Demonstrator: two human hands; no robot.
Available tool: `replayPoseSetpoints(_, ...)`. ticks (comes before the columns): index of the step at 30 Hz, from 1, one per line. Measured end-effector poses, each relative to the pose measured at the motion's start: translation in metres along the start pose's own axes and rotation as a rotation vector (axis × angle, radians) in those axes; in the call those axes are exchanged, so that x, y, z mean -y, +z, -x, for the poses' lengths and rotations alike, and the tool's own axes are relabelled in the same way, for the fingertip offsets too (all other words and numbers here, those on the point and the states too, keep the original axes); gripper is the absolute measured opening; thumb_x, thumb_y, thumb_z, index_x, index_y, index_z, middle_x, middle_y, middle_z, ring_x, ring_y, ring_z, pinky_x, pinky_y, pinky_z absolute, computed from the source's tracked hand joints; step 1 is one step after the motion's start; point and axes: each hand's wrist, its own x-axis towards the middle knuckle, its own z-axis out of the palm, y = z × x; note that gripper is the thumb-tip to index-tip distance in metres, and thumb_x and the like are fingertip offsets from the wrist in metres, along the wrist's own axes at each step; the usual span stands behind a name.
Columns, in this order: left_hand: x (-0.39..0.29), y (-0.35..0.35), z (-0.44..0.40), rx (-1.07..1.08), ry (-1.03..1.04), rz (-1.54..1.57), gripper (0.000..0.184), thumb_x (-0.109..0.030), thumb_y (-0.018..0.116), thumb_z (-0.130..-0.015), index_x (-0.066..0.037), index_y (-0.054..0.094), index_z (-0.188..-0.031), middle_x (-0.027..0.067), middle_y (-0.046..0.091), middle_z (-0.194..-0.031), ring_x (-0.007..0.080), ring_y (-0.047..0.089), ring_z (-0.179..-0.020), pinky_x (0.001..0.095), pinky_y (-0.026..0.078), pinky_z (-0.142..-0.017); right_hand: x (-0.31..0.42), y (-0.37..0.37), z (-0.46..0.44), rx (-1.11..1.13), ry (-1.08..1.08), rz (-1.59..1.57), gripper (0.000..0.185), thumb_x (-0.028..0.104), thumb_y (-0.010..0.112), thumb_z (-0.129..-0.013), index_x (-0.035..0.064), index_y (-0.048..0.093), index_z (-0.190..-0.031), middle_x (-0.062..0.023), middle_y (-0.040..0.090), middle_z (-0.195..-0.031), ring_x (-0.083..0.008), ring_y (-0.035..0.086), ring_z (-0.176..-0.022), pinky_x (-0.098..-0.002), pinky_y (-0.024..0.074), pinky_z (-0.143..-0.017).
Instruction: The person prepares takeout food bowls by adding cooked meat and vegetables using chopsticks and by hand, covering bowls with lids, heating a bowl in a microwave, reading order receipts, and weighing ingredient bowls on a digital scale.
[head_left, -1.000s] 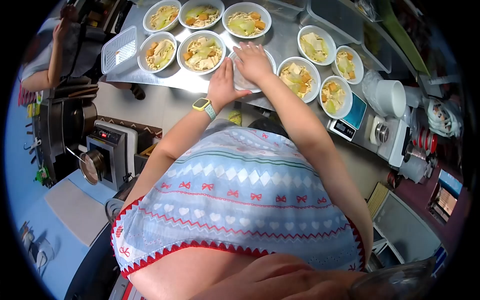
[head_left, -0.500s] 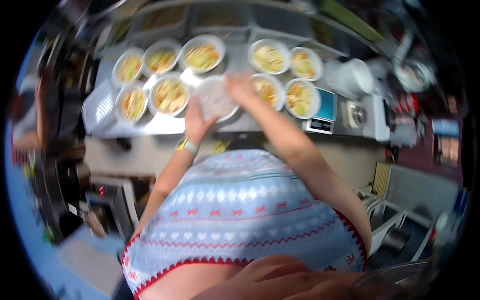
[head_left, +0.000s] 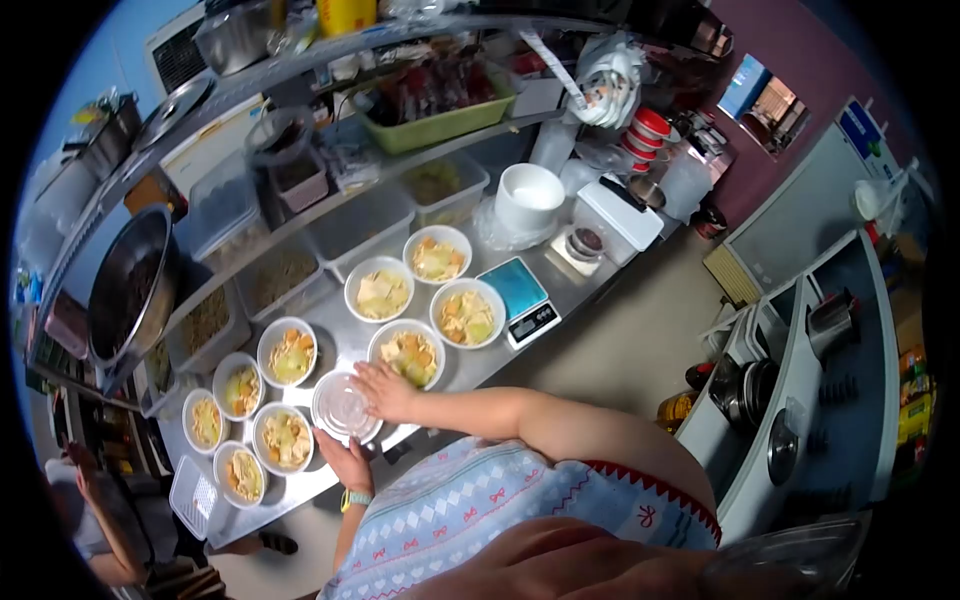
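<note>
A white round bowl with a clear plastic lid (head_left: 346, 407) sits on the steel counter between my hands. My left hand (head_left: 347, 464) cups its near side, thumb and fingers around the rim. My right hand (head_left: 388, 392) lies over the lid's right edge with fingers stretched out and apart. Just beyond my right hand stands an uncovered bowl of food (head_left: 410, 352), with yellow-green and orange pieces. To the left of the lidded bowl, another filled bowl (head_left: 283, 440) stands close to it.
Several more filled bowls stand at left and right. A kitchen scale (head_left: 514, 290), a stack of white bowls (head_left: 529, 198) and a white-lidded container (head_left: 617, 215) line the right side. Plastic tubs (head_left: 362, 228) border the back under a shelf. A co-worker (head_left: 110, 515) is at lower left.
My view has turned right and tilted, so the shelf and right-hand room show more. Both hands remain at the lidded bowl; my right hand now lies with fingers spread at the lid's edge.
</note>
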Motion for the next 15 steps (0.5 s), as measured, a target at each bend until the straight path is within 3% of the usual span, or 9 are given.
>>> replayPoseSetpoints(2, -0.016, -0.008, 0.006, -0.029, 0.031, 0.017, 0.089, -0.021, 0.065, -0.077, 0.004, 0.011, -0.143, 0.0265, 0.013, -0.148, 0.0412, 0.017, -0.136, 0.0431, 0.016, -0.111, -0.003, -0.003, 0.005, 0.000, -0.053, -0.030, 0.070, 0.048, 0.035, -0.091, 0.0054, 0.019, -0.144, -0.0160, 0.013, -0.151, -0.0292, 0.008, -0.141, -0.0502, 0.0035, -0.112)
replayPoseSetpoints(5, -0.023, 0.002, 0.010, -0.056, -0.017, 0.031, 0.096, -0.032, 0.067, -0.077, 0.003, 0.008, -0.143, 0.0264, 0.009, -0.149, 0.0406, 0.012, -0.137, 0.0441, 0.014, -0.112, -0.016, -0.014, 0.028, 0.028, -0.334, -0.067, 0.072, 0.042, 0.048, -0.088, 0.0068, 0.020, -0.144, -0.0160, 0.010, -0.152, -0.0306, 0.008, -0.141, -0.0550, 0.0070, -0.110)
replayPoseSetpoints(6, -0.024, 0.006, 0.011, -0.075, -0.035, 0.032, 0.095, -0.032, 0.068, -0.077, 0.002, 0.008, -0.144, 0.0265, 0.009, -0.149, 0.0408, 0.011, -0.138, 0.0443, 0.014, -0.112, -0.023, -0.015, 0.037, -0.088, -0.425, -0.058, 0.068, 0.038, 0.052, -0.086, 0.0068, 0.028, -0.142, -0.0182, 0.019, -0.149, -0.0318, 0.017, -0.139, -0.0558, 0.0078, -0.110)
replayPoseSetpoints(7, -0.024, 0.009, 0.011, -0.082, -0.059, 0.017, 0.096, -0.030, 0.068, -0.077, 0.003, 0.007, -0.143, 0.0264, 0.007, -0.149, 0.0405, 0.010, -0.138, 0.0442, 0.013, -0.113, -0.035, -0.018, 0.037, -0.089, -0.426, -0.061, 0.068, 0.038, 0.052, -0.086, 0.0068, 0.028, -0.142, -0.0182, 0.019, -0.149, -0.0318, 0.017, -0.139, -0.0558, 0.0078, -0.110)
replayPoseSetpoints(8, -0.027, 0.010, 0.013, -0.078, -0.103, 0.033, 0.096, -0.028, 0.068, -0.076, 0.003, 0.007, -0.143, 0.0265, 0.006, -0.149, 0.0403, 0.009, -0.138, 0.0440, 0.012, -0.113, -0.051, -0.026, 0.032, -0.129, -0.321, -0.107, 0.064, 0.035, 0.054, -0.086, 0.0068, 0.032, -0.139, -0.0189, 0.025, -0.146, -0.0320, 0.023, -0.136, -0.0562, 0.0120, -0.109)
replayPoseSetpoints(10, -0.027, 0.016, 0.012, -0.080, -0.160, -0.002, 0.097, -0.024, 0.068, -0.075, 0.004, 0.005, -0.143, 0.0264, 0.003, -0.149, 0.0390, 0.008, -0.138, 0.0430, 0.011, -0.113, -0.133, -0.080, 0.035, -0.462, -0.167, -0.490, 0.050, 0.024, 0.058, -0.083, 0.0063, 0.045, -0.128, -0.0185, 0.044, -0.132, -0.0317, 0.041, -0.124, -0.0513, 0.0278, -0.103)
replayPoseSetpoints(11, -0.046, 0.014, 0.014, -0.197, -0.201, 0.135, 0.094, -0.023, 0.068, -0.076, 0.004, 0.007, -0.143, 0.0268, 0.007, -0.149, 0.0375, 0.014, -0.138, 0.0415, 0.013, -0.112, -0.188, -0.128, 0.042, -0.667, -0.052, -0.619, 0.048, 0.022, 0.058, -0.084, 0.0050, 0.043, -0.127, -0.0177, 0.045, -0.127, -0.0297, 0.043, -0.118, -0.0478, 0.0304, -0.100)
replayPoseSetpoints(13, -0.057, 0.014, 0.018, -0.368, -0.147, 0.020, 0.078, -0.022, 0.063, -0.083, 0.005, 0.017, -0.141, 0.0246, 0.019, -0.145, 0.0358, 0.024, -0.133, 0.0407, 0.019, -0.110, -0.318, -0.264, 0.069, -1.225, 0.148, -0.608, 0.046, 0.020, 0.058, -0.087, 0.0026, 0.040, -0.125, -0.0161, 0.047, -0.117, -0.0259, 0.046, -0.107, -0.0408, 0.0356, -0.093)
replayPoseSetpoints(15, -0.108, 0.015, 0.015, -0.555, -0.151, 0.173, 0.058, -0.021, 0.054, -0.090, 0.004, 0.028, -0.135, 0.0200, 0.030, -0.138, 0.0322, 0.034, -0.125, 0.0400, 0.026, -0.106, -0.438, -0.389, 0.094, -1.675, 0.235, -0.436, 0.044, 0.018, 0.058, -0.089, 0.0001, 0.036, -0.123, -0.0146, 0.049, -0.106, -0.0221, 0.049, -0.095, -0.0338, 0.0408, -0.086)
